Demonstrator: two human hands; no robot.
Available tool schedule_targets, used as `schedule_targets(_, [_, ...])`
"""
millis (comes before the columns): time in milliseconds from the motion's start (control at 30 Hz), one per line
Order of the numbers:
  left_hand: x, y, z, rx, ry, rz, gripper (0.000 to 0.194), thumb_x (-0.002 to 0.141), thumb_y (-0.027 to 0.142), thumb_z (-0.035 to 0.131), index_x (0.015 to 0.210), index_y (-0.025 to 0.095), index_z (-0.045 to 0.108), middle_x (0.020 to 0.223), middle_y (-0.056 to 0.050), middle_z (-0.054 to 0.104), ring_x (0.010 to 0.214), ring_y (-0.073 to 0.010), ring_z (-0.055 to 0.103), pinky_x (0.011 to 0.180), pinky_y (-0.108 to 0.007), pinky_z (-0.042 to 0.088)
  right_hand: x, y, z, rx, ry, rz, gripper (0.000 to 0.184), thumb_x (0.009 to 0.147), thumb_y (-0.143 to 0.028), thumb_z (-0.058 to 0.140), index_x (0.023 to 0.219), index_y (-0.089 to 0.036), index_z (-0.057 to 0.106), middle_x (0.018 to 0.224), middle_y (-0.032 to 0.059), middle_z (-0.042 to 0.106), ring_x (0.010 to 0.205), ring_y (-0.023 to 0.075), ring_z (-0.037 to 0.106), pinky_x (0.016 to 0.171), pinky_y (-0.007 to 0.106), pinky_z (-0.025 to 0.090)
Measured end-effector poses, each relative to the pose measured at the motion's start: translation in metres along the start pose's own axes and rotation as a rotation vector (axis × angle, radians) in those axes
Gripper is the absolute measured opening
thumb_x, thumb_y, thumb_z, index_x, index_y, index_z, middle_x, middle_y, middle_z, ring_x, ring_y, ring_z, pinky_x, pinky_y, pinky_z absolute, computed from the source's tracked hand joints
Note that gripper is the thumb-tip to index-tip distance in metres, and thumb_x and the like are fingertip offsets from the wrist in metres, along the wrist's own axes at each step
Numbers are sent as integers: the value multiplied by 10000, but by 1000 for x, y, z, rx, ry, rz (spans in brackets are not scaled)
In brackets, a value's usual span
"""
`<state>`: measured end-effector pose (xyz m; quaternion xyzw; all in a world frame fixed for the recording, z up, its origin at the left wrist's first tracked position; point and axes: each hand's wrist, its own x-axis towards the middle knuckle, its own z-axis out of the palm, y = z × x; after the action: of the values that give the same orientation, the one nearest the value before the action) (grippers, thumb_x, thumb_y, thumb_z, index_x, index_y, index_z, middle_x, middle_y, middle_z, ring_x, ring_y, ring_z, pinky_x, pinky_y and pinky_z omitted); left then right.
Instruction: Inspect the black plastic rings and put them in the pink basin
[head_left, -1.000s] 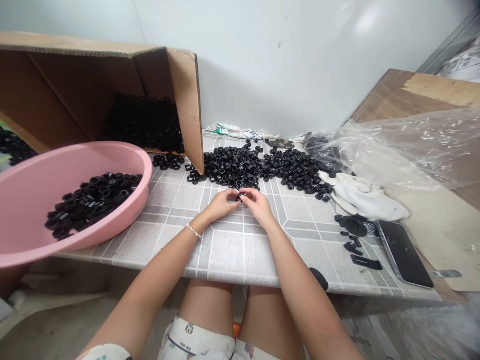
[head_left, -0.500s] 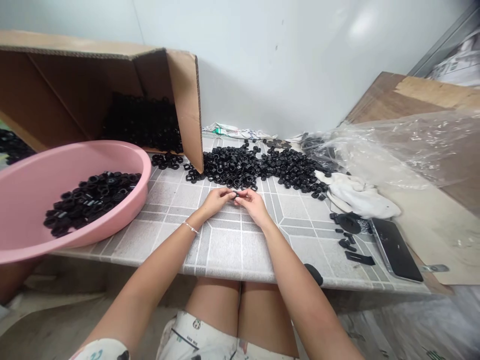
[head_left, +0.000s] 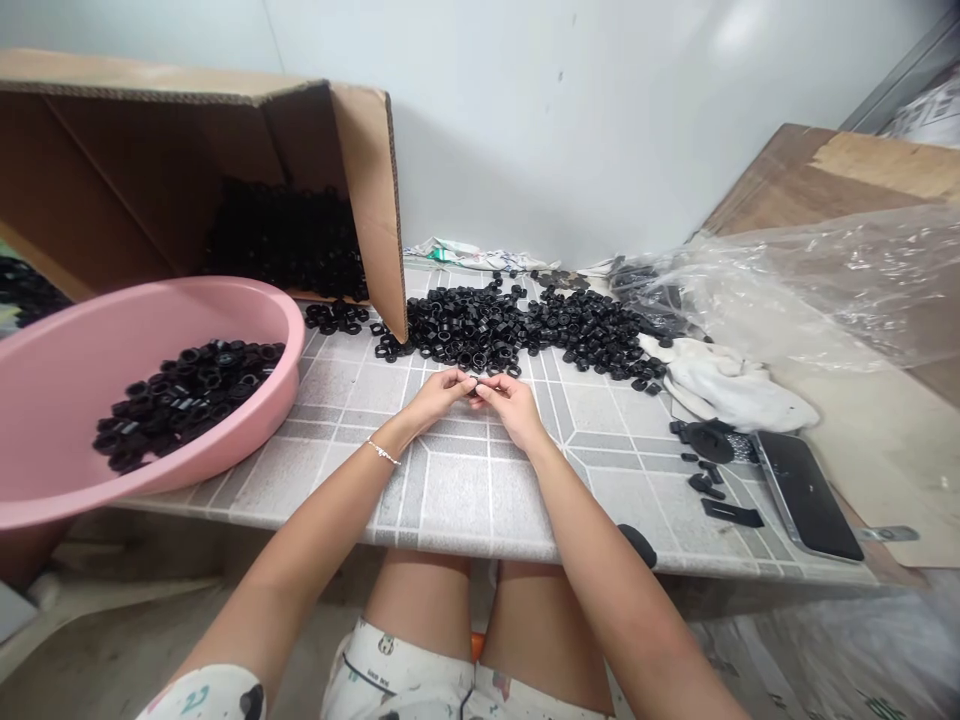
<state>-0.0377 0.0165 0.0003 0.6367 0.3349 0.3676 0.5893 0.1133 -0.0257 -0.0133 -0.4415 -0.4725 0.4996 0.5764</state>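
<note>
My left hand (head_left: 439,397) and my right hand (head_left: 510,405) meet at the middle of the table, their fingertips pinching a small black plastic nut (head_left: 474,387). My fingers hide most of it. Just beyond my fingertips spreads a wide pile of similar black nuts (head_left: 517,330), lying on a grey tiled-pattern tabletop (head_left: 465,490). A pink plastic basin (head_left: 75,370) at the left holds a heap of the same nuts (head_left: 180,400). Neither hand touches the pile or the basin.
A cardboard box (head_left: 367,180) lies on its side at the back left, full of black nuts. On the right are a white cloth (head_left: 731,390), a crumpled plastic sheet (head_left: 810,280), several small black parts (head_left: 709,445) and a flat black device (head_left: 806,495).
My hands stay together at the nut, with only small finger movement. The whole view shifts slightly as my head moves.
</note>
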Motion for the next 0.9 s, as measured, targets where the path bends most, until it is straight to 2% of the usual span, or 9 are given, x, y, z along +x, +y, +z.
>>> schedule_targets(67, [0,0,1,24,-1,-3,447,703,573,677,725,135,590,705,-18,611,716,-142,551,747,-278,422,0,0,0,-24,1,-2,401,631,-589,745,719,-227,597,623,7,668,580,190,642,627,363,552])
schedule_targets(167, [1,1,4,59,-12,-21,483,731,619,618,716,137,591,704,-29,611,708,-150,541,732,-284,420,1,2,1,-74,45,-9,455,684,-648,669,656,-229,495,551,-23,620,446,124,550,445,257,439])
schedule_targets(267, [2,1,5,80,-1,-50,495,738,638,594,728,143,592,720,-36,621,725,-164,549,737,-291,422,5,4,0,-60,111,29,500,739,-720,543,691,-225,496,535,-23,598,406,106,521,393,229,368])
schedule_targets(333, [3,1,3,82,27,-51,484,734,632,597,747,148,592,736,-35,624,750,-172,556,753,-295,422,7,5,-2,7,112,64,523,752,-733,501,784,-214,560,577,-11,617,452,115,564,427,233,402])
schedule_targets(433, [3,1,1,81,55,-28,466,744,614,592,763,149,592,749,-32,624,775,-176,564,777,-298,424,8,4,-6,91,36,75,490,731,-652,602,960,-219,617,757,9,684,617,135,649,565,255,492])
schedule_targets(567, [3,-1,0,72,60,-13,445,748,595,598,775,151,601,756,-30,630,785,-178,574,796,-302,429,7,3,-9,119,19,96,385,728,-568,647,868,-209,646,829,38,712,750,168,681,713,306,531])
schedule_targets(633, [3,-2,-1,61,63,-14,440,739,589,611,784,152,607,765,-29,635,790,-177,575,805,-303,431,6,2,-9,134,30,104,360,735,-553,643,830,-206,641,784,38,710,746,173,682,735,319,533])
schedule_targets(800, [4,-5,-3,21,102,-19,469,731,604,604,812,142,614,793,-43,644,792,-180,580,790,-309,434,3,-1,-6,134,-8,73,431,697,-465,708,1060,-255,609,811,-6,709,735,160,678,736,316,529])
schedule_targets(900, [4,-5,-2,49,80,-3,454,736,593,609,781,141,610,756,-33,629,771,-175,577,791,-311,432,2,1,-4,71,-11,21,406,661,-445,746,993,-247,620,785,-10,697,710,162,664,709,316,525])
